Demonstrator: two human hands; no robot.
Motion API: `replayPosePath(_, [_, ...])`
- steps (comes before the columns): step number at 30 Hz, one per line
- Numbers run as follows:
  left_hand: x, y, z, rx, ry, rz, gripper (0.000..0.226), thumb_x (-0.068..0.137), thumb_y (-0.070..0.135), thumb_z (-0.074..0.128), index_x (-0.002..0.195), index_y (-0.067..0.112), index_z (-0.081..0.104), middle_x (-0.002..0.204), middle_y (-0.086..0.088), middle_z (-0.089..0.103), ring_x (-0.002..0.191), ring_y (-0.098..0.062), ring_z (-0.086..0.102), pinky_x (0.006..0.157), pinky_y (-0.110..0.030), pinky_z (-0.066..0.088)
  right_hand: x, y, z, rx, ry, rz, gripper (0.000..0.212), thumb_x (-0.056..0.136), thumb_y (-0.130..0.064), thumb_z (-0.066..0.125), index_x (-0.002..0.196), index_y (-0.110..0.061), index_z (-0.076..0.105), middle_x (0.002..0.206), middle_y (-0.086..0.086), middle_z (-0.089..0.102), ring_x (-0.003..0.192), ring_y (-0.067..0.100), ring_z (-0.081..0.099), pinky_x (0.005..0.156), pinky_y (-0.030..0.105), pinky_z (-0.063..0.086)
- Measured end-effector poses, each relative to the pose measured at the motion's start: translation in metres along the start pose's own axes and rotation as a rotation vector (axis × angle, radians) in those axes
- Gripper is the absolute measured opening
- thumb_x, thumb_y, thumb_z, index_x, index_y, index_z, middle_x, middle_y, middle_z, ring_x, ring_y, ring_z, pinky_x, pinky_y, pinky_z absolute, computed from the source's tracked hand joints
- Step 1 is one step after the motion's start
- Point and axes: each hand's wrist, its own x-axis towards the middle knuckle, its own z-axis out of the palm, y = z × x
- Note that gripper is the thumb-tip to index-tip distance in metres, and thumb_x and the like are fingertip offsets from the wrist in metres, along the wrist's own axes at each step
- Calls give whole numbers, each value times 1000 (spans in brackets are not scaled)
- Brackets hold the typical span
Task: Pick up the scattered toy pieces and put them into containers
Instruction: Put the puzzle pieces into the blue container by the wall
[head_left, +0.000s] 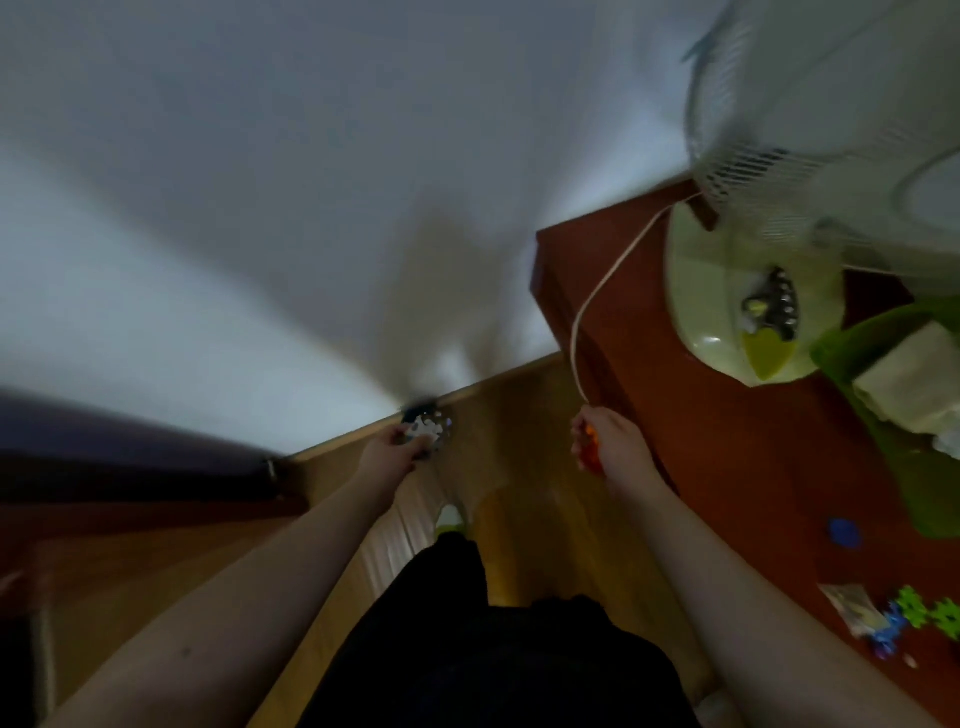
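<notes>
Above the floor, hands (400, 441) (602, 441) gripping toy pieces (428, 427)

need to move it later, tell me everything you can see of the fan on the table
The fan is pale green-white plastic, standing upright at the far end of the red-brown table. Its round base carries a dark control panel with small buttons and a yellow-green pointed trim. The wire-grille head above is blurred and cut off by the frame edge. A white cord runs from the base over the table's edge. A green object sits beside the base; contact is unclear.
</notes>
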Motion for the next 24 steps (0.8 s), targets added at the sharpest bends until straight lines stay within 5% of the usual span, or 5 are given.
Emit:
replayPosePath(13, [114,-49,-49,158,158,-17,26,81,15,73,102,14,58,95,-3,66,83,-17,67,77,-37,58,91,37,105,-245,-101,46,28,99,-26,49,90,-4,65,72,4,58,67,17,54,59,27,42])
replayPosePath(24, [259,-140,2,-115,236,-226,27,86,15,68,110,13,55,103,-7,62,97,-24,62,91,-39,53,170,133,116,-395,-49,0,28,97,-28,52,79,-11,65,65,3,60,62,18,54,59,33,41])
